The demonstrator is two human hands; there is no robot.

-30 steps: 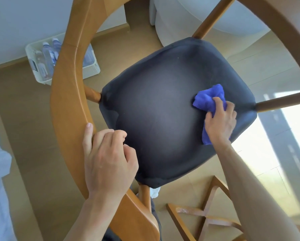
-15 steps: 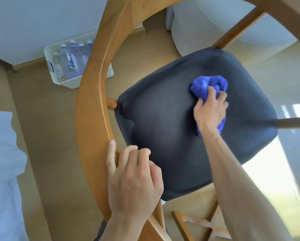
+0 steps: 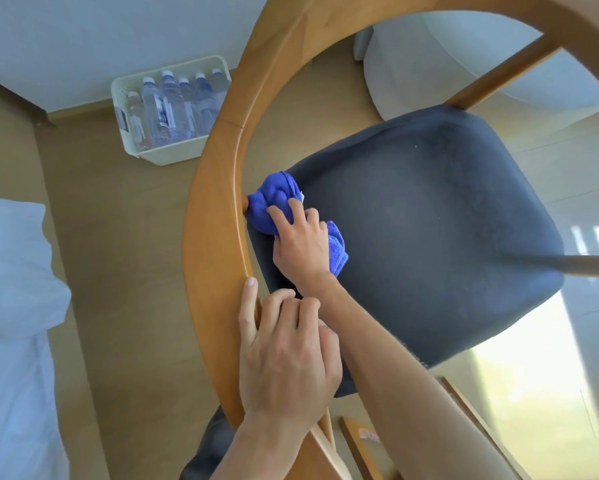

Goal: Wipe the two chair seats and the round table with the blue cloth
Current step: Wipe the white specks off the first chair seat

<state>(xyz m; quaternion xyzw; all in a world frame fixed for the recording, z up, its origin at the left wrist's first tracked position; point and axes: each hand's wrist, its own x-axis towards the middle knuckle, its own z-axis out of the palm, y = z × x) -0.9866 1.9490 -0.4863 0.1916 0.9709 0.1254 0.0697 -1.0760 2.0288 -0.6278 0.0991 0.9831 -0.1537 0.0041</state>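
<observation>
I look straight down on a wooden chair with a dark grey padded seat (image 3: 429, 244) and a curved wooden backrest rail (image 3: 218, 216). A bunched blue cloth (image 3: 270, 202) lies at the seat's left edge, close against the rail. My right hand (image 3: 301, 244) presses down on the cloth, fingers spread over it, part of the cloth poking out at the wrist side. My left hand (image 3: 284, 355) grips the backrest rail just below, fingers curled over its inner edge. The white round table (image 3: 447, 64) shows beyond the chair at the top right.
A white basket (image 3: 166, 154) with several water bottles stands on the wooden floor by the wall, left of the chair. White bedding (image 3: 14, 289) fills the left edge. Wooden crossbars (image 3: 367, 445) lie at the bottom right. Bright sunlight falls on the floor at right.
My right hand has swept the blue cloth across the seat from the right side to the left edge by the rail. My left hand has kept its hold on the backrest.
</observation>
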